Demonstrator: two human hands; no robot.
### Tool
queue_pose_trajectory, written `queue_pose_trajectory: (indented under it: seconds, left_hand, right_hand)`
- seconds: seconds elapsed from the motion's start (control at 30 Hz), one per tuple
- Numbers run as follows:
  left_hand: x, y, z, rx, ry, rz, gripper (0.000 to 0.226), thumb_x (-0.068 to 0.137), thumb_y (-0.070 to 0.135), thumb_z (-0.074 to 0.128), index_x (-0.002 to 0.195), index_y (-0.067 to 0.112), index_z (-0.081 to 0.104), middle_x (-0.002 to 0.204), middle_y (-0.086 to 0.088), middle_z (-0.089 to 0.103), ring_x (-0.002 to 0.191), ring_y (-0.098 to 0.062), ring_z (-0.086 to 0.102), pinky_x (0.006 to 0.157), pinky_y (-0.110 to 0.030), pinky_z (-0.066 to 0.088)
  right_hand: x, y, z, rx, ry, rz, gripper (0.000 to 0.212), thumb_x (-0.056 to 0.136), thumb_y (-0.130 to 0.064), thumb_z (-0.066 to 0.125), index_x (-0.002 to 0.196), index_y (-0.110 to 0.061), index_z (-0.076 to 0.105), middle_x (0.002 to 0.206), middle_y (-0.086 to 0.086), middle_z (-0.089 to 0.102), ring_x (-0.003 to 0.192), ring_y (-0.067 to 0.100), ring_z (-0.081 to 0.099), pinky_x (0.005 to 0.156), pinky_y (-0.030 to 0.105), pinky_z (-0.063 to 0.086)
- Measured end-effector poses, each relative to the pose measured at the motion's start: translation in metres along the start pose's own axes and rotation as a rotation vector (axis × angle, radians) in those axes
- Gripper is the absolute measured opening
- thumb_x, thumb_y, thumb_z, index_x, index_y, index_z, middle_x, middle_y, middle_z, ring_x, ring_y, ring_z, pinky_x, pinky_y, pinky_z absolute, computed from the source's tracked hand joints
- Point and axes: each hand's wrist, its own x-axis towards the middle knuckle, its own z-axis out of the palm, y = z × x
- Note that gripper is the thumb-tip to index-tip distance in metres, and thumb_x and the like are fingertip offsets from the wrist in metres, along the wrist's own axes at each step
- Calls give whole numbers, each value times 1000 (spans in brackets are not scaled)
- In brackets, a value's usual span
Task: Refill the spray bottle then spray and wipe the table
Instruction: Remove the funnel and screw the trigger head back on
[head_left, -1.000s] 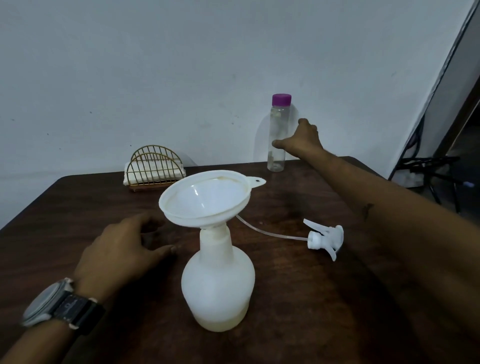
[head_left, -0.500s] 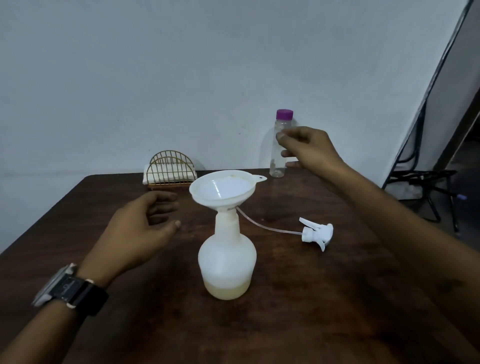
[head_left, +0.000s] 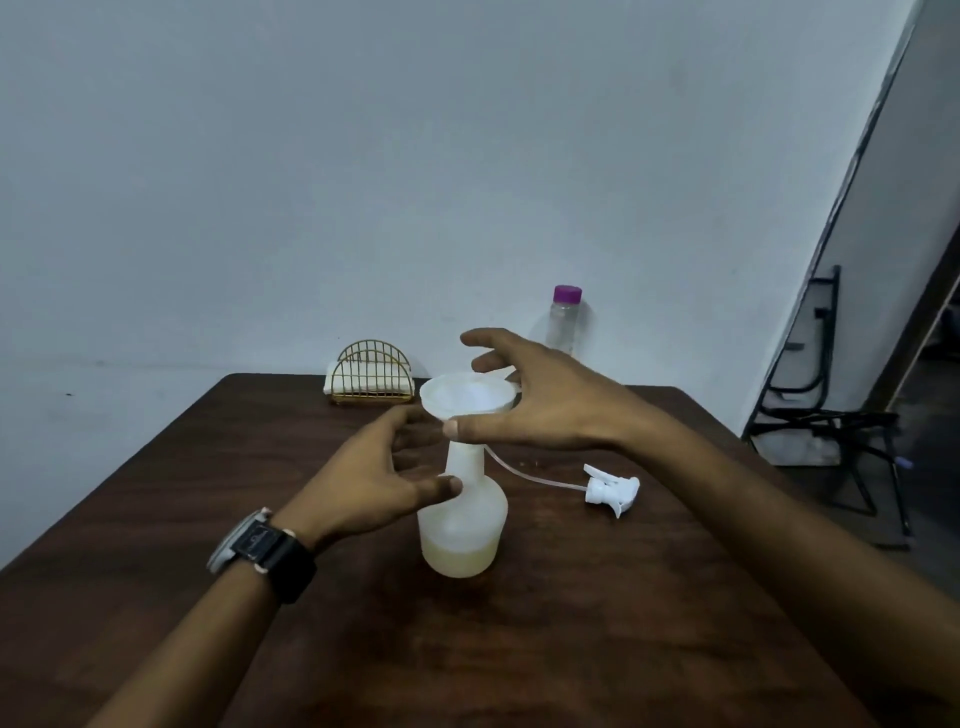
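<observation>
A white spray bottle (head_left: 464, 525) stands in the middle of the dark wooden table (head_left: 597, 623), with a little yellowish liquid at its bottom. A white funnel (head_left: 467, 396) sits in its neck. My right hand (head_left: 545, 402) is spread around the funnel's right rim, fingers apart, thumb just under the rim. My left hand (head_left: 371, 475) is open beside the bottle's neck, thumb tip at its shoulder. The white spray head (head_left: 610, 489) with its thin tube lies on the table to the right. A clear bottle with a purple cap (head_left: 563, 325) stands at the far edge.
A gold wire napkin holder (head_left: 371, 379) with white napkins stands at the back left of the table. A black metal chair frame (head_left: 831, 415) is on the floor to the right, by the wall.
My right hand left the purple-capped bottle and came back to the funnel. My left hand rose from the table and moved in to the spray bottle's neck.
</observation>
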Motion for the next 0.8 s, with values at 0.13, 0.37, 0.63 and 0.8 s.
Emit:
queue_pose_trajectory:
  seconds: [0.13, 0.37, 0.63, 0.8]
  left_hand:
    - [-3, 2, 10, 44, 44, -9, 82, 52, 55, 91, 126, 42, 57, 123, 16, 69, 113, -2, 67, 99, -37, 58]
    - [-6, -4, 26, 163, 76, 1, 83, 59, 46, 96, 132, 30, 60, 125, 14, 70, 112, -4, 67, 98, -36, 58]
    - [-4, -5, 26, 209, 93, -1, 79, 58, 50, 95, 127, 26, 64, 121, 13, 70, 109, -1, 66, 94, -32, 58]
    - [-3, -5, 26, 214, 99, 5, 76, 60, 48, 95, 126, 25, 66, 120, 12, 71, 108, -2, 66, 93, -29, 57]
  right_hand:
    - [-2, -5, 1, 5, 23, 19, 102, 58, -79, 71, 149, -53, 34, 140, -19, 58, 119, 9, 61, 105, 42, 52]
    - [-1, -4, -4, 106, 143, 23, 99, 60, -76, 76, 148, -48, 41, 131, -23, 63, 102, -4, 64, 91, 28, 53]
    - [2, -6, 2, -5, 76, 37, 116, 55, -78, 77, 155, -43, 30, 141, -17, 60, 122, 9, 59, 106, 41, 51]
    - [6, -5, -1, 76, 173, 36, 110, 55, -77, 81, 150, -48, 32, 132, -19, 64, 117, 4, 60, 99, 34, 52]
